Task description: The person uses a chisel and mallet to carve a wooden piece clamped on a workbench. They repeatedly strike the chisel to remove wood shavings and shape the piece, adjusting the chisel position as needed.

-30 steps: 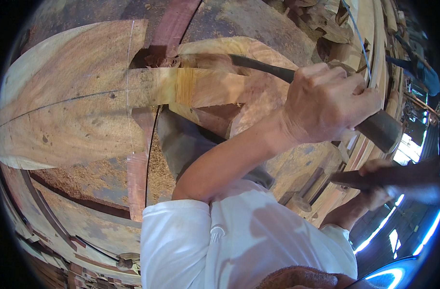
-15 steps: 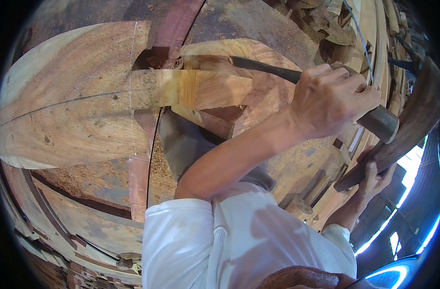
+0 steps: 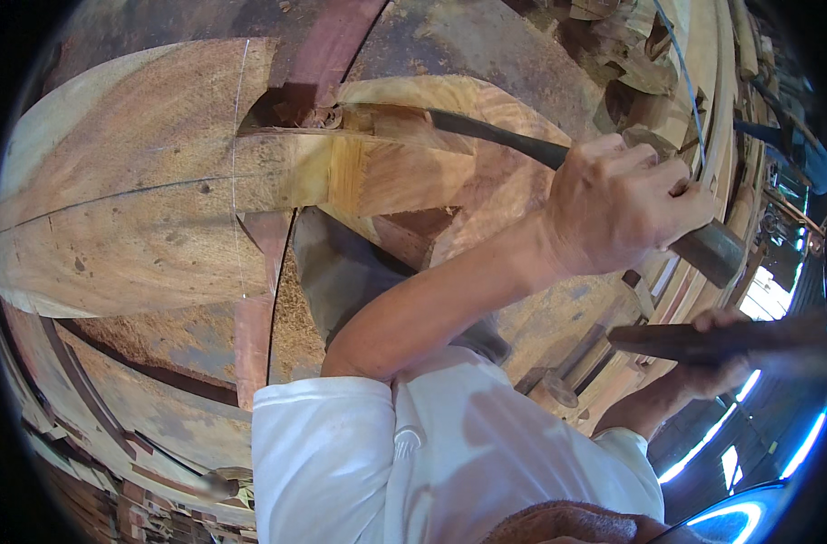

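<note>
Firstly, left hand (image 3: 613,208) clamped around dark, long-shanked metal chisel (image 3: 499,132); secondly, right hand (image 3: 714,377) clamped on dark, bar-shaped wooden club (image 3: 672,342), blurred.

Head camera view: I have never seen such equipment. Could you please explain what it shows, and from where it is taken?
There is no machine: a person works bare-handed. A fisheye camera on the person's head looks down, so straight edges bend near the rim. The left hand grips a long chisel, its blade pointing left toward curled shavings. The right hand holds a dark, club-like mallet, blurred here. At the left lies a rounded wooden panel, brown and grained; sawdust shows along its lower edge.
</note>
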### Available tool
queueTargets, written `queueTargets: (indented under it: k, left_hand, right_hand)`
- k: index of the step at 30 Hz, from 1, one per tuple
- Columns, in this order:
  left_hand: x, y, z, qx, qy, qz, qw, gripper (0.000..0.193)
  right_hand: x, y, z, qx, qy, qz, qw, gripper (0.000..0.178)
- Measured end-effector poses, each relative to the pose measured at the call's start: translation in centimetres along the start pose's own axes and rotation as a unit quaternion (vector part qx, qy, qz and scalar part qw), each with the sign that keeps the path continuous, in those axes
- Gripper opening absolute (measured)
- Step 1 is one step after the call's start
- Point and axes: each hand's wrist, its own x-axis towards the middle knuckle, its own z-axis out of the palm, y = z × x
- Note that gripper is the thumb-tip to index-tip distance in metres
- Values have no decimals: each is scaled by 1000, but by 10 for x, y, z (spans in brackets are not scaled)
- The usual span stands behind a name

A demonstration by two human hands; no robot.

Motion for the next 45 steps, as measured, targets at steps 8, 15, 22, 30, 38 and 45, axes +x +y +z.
queueTargets:
  k: [8,15,22,30,38,45]
  left_hand:
    - [-9,0,-11,-31,20,7,999,23]
    - [-4,0,-14,8,-20,15,1000,30]
    - [-3,-5,-8,-23,-36,-8,999,25]
    - [-10,-8,2,19,-36,11,999,21]
    - [-8,-8,1,23,-41,13,999,17]
    - [-18,-12,3,5,-43,31,999,23]
  right_hand:
    - [-33,-1,70,-64,53,32,996,66]
    - [-7,-15,56,92,-3,-18,996,68]
    - [-11,-23,77,5,116,105,988,62]
    - [-16,-15,72,-119,22,95,988,66]
    - [-4,-15,52,94,62,-19,993,56]
    - [-21,-13,80,-18,143,131,981,54]
